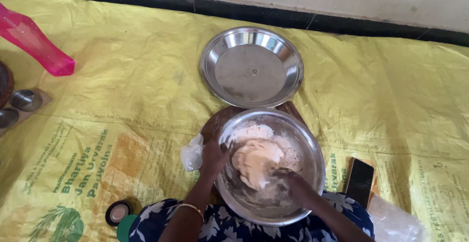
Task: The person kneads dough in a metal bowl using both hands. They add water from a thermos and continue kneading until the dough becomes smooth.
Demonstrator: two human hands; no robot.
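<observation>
A steel mixing bowl (312,173) sits on a round wooden board (220,120) just in front of me. Inside it lies a pale lump of dough (254,161) with loose flour around it. My left hand (213,156) grips the bowl's left rim, thumb over the edge. My right hand (293,183) is down inside the bowl, floured, fingers pressed against the right side of the dough. A gold bangle (190,208) is on my left wrist.
An empty steel plate (251,66) lies beyond the bowl on a yellow printed sheet (122,100). A pink plastic bottle (34,42) lies far left, small steel cups (24,100) below it. A dark phone (360,176) rests right of the bowl; a small white bag (192,153) at its left.
</observation>
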